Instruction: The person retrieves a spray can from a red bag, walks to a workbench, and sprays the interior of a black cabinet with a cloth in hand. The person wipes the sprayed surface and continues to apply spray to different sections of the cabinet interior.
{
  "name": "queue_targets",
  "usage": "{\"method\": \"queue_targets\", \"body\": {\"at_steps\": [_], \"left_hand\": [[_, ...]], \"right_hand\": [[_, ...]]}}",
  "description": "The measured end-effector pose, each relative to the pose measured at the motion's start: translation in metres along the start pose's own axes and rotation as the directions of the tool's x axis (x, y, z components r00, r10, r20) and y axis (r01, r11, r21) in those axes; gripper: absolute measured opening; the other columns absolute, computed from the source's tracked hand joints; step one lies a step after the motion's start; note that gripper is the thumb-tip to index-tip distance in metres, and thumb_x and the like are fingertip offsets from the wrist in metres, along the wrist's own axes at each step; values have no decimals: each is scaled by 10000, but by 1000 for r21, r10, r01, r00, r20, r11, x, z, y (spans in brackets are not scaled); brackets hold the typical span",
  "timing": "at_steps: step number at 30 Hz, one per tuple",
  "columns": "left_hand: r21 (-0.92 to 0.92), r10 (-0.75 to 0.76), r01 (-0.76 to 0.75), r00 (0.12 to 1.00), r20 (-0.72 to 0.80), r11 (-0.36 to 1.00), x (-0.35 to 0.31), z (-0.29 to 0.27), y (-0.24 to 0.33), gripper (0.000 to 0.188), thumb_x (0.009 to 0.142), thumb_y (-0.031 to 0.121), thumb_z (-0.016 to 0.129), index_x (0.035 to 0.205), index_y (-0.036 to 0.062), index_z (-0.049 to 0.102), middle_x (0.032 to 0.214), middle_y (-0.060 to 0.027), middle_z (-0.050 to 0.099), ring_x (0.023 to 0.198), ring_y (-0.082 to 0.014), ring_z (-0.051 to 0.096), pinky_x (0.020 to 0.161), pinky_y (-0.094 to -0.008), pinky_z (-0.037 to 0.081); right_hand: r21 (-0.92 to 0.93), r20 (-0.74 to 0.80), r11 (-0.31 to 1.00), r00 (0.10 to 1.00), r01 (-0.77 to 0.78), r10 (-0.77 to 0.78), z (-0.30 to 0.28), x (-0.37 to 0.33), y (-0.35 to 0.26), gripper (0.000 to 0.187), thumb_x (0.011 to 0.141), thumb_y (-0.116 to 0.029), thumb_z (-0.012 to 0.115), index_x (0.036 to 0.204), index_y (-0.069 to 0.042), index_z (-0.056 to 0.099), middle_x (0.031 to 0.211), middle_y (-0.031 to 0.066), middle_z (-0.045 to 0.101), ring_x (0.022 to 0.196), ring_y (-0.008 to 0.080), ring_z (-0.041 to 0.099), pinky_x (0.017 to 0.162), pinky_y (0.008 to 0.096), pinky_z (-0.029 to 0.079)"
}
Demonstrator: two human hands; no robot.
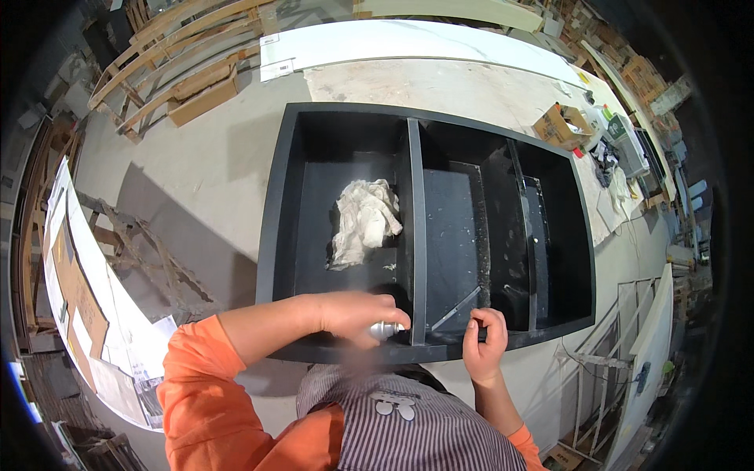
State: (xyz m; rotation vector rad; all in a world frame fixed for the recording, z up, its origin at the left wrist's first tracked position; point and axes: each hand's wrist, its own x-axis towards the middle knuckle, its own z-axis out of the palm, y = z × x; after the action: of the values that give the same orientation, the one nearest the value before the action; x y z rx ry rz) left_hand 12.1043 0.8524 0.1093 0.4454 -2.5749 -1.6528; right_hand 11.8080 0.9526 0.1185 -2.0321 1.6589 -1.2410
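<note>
My left hand is closed round a spray can, whose silvery top shows by the fingertips. Motion smears this hand, and most of the can is hidden. It is over the near edge of a black box frame with compartments. At the same near edge, further right, my right hand has its fingers curled in toward the thumb; whatever may be in them does not show. A crumpled whitish rag lies in the left compartment. In the middle one, a thin pale strip lies slanted.
Beyond the frame stretches a long white slab. A cardboard box with bottles and cloths around it stands at the far right. Wooden racks and a long carton are at the far left. White boards lean at the right.
</note>
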Motion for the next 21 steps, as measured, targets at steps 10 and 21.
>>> {"method": "queue_targets", "body": {"at_steps": [10,21], "left_hand": [[181,70,61,767,-638,982,-15,-55,62,692,786,186,798,1398,82,493,1241,-140,556,1158,-322,543,1020,-401,447],[215,149,69,523,-839,974,90,-39,148,786,861,150,756,1505,21,325,1380,-229,429,1295,-364,444,1118,-446,352]], "right_hand": [[276,4,945,983,-175,182,-1,6,-10,249,862,42,629,1106,-3,609,1016,113,621,860,215,620,750,321,521],[338,279,929,959,-152,56,-15,84,-56,959,764,-335,852,1475,32,322,1370,247,463,1230,370,548,979,448,492]]}}
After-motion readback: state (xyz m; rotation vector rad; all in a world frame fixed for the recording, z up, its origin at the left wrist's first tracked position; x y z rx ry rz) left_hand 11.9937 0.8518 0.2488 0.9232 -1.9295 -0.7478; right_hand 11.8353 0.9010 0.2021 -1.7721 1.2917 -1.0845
